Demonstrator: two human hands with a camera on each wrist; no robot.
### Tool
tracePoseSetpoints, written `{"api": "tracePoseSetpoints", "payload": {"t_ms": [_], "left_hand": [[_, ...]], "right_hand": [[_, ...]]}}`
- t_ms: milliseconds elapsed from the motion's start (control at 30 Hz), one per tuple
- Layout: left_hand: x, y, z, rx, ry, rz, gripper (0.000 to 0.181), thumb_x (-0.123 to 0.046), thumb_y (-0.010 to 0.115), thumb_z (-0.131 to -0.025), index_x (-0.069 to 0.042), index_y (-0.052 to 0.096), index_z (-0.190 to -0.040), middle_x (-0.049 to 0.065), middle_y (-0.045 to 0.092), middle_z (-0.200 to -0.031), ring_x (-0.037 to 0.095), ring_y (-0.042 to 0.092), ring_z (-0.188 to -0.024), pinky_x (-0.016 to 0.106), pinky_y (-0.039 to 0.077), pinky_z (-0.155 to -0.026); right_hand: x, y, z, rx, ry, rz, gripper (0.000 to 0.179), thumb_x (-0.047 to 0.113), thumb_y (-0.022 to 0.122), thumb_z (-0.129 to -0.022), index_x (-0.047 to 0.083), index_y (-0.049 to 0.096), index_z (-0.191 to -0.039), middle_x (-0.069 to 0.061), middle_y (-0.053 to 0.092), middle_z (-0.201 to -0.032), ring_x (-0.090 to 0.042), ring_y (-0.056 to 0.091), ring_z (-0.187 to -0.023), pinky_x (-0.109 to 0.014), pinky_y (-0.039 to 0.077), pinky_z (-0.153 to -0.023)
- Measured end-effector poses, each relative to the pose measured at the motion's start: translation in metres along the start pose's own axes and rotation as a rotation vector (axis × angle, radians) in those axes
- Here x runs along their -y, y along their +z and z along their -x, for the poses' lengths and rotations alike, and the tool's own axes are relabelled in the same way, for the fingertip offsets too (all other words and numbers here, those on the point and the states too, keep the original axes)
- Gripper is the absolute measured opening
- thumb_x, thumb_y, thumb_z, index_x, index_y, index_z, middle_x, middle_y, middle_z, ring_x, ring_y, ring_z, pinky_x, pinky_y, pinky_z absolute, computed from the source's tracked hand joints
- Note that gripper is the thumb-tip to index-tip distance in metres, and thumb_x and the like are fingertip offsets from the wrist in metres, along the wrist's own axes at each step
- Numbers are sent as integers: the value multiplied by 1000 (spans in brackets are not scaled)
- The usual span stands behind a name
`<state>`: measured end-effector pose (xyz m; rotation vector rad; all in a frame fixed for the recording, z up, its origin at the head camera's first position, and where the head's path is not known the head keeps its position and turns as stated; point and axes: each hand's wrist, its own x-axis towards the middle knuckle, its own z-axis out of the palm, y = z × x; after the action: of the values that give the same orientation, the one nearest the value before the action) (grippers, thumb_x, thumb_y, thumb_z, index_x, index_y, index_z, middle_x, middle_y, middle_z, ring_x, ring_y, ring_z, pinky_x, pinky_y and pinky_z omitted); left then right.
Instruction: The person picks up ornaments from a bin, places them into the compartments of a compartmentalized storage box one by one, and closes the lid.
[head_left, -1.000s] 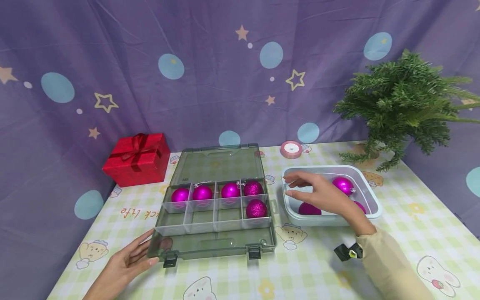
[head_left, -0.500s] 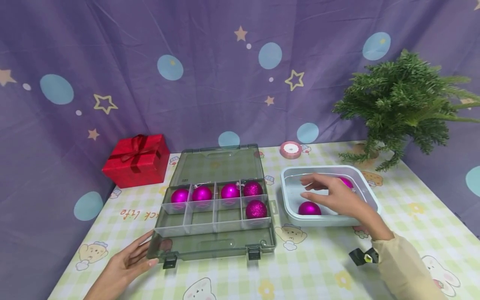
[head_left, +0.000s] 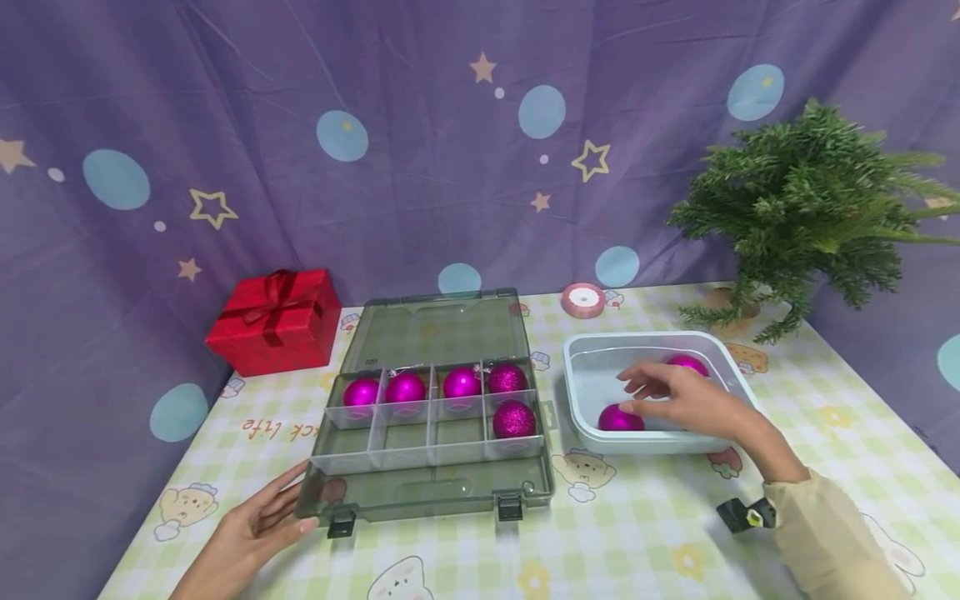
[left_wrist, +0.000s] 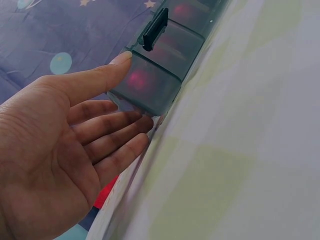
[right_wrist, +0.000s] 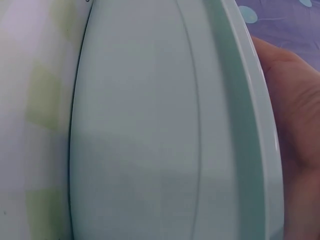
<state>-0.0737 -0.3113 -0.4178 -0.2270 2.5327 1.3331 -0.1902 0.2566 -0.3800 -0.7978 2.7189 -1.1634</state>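
My left hand rests at the front left corner of a smoky clear compartment box, its lid laid back. In the left wrist view the thumb touches the box's front and the fingers lie along its side. Four compartments across the back row each have a magenta bauble; a glittery bauble fills the front right one. My right hand reaches into a pale blue tub, fingers loosely bent, thumb tip at a magenta bauble. Another bauble shows behind the hand. The tub's wall fills the right wrist view.
A red gift box with a bow stands at the back left. A pink ribbon spool lies behind the tub, and a small artificial fir tree stands at the back right. A checked tablecloth covers the table; a purple curtain hangs behind.
My right hand has moved right and slightly down inside the tub, coming to the near left bauble. My left hand and the compartment box have stayed in place.
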Motion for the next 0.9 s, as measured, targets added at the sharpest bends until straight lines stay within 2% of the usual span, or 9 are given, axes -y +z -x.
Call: {"api": "tracePoseSetpoints", "payload": {"t_ms": [200,533,900], "left_hand": [[0,0,0,-1,-7,3,87,-38,75,-97,-8,28,-164,31,38,-156,47,43,-141,44,52,-104],[1,1,1,-8,14,6,86,-35,76,-97,-6,30,-163,32,42,-154,46,45,-140,42,53,-102],[2,1,2,-16,50,12,83,-31,76,-97,-5,32,-162,31,43,-154,46,47,-138,38,55,-99]], "right_hand": [[-2,-3,3,71,12,-11,38,25,76,-97,0,67,-125,0,72,-106,-18,70,-99,-33,58,-85],[-6,0,-1,184,38,-78,48,25,78,-96,-3,63,-131,-7,72,-112,-27,71,-104,-32,57,-89],[-7,0,-3,238,20,-101,36,23,75,-98,2,70,-125,-6,72,-117,-25,71,-107,-28,56,-91]]}}
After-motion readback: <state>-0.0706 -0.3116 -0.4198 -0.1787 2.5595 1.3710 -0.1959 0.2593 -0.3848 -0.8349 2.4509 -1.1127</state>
